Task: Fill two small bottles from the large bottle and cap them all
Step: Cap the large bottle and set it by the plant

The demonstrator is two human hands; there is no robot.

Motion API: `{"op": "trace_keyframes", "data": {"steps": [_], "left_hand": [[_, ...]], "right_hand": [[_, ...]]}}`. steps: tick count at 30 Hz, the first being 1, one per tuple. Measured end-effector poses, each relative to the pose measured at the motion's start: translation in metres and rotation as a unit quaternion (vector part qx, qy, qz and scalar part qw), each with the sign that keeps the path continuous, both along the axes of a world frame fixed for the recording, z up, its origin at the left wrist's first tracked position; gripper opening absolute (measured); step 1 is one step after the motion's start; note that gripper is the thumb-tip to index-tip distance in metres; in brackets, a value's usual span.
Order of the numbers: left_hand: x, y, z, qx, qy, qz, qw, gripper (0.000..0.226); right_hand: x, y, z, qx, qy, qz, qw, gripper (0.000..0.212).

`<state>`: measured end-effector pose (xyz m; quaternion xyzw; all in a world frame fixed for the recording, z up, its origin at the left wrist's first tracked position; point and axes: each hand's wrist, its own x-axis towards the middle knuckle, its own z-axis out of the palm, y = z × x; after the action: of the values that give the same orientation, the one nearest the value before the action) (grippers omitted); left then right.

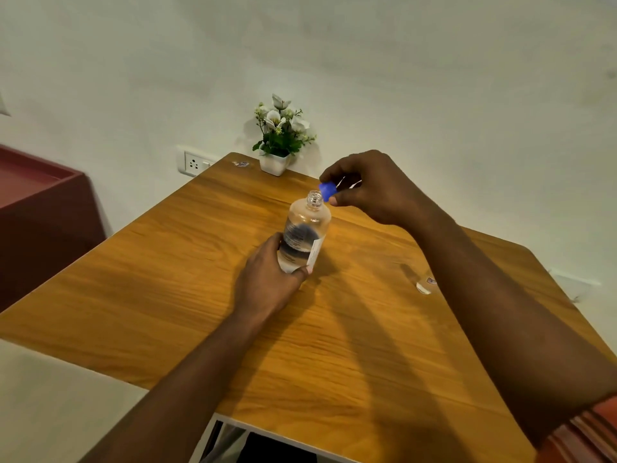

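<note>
**Holding the big bottle (pixel 305 228) with its cap (pixel 327 191) off**

At the left edge of the frame I see a dark red cabinet (pixel 36 208), then the wooden table (pixel 167 262). Just left of centre, my left hand (pixel 267 279) wraps the bottle's lower body, with fingers and thumb curled round the label. The bottle sits at the centre of the frame. My hand hides its base, so I cannot tell whether it rests on the wood. Its long axis runs up the frame, and the open neck points up and slightly away from me. It is clear, looks stiff and is part full, so I judge it fairly heavy, sloshy and slick. Low on the body, over the label, seems the right place to hold it. Just right of the neck, my right hand (pixel 374 188) pinches the blue cap between thumb and fingertips. Further right, beside my forearm, lies what looks like a small bottle (pixel 424 286), half hidden.
</note>
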<state>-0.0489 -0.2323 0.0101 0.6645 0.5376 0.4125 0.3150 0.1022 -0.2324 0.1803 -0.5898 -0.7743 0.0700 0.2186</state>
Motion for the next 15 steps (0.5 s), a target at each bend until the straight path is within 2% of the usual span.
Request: {"op": "trace_keyframes", "data": {"steps": [6,15], "left_hand": [[-0.001,-0.001,0.001,0.008,-0.013,-0.003,1.0,0.069],[0.0,-0.003,0.002,0.008,-0.017,0.001,1.0,0.062]], "right_hand": [[-0.015,0.01,0.007,-0.024,-0.126,0.042,0.991,0.038],[-0.025,0.017,0.021,-0.047,-0.179,0.046,0.982,0.038]]}}
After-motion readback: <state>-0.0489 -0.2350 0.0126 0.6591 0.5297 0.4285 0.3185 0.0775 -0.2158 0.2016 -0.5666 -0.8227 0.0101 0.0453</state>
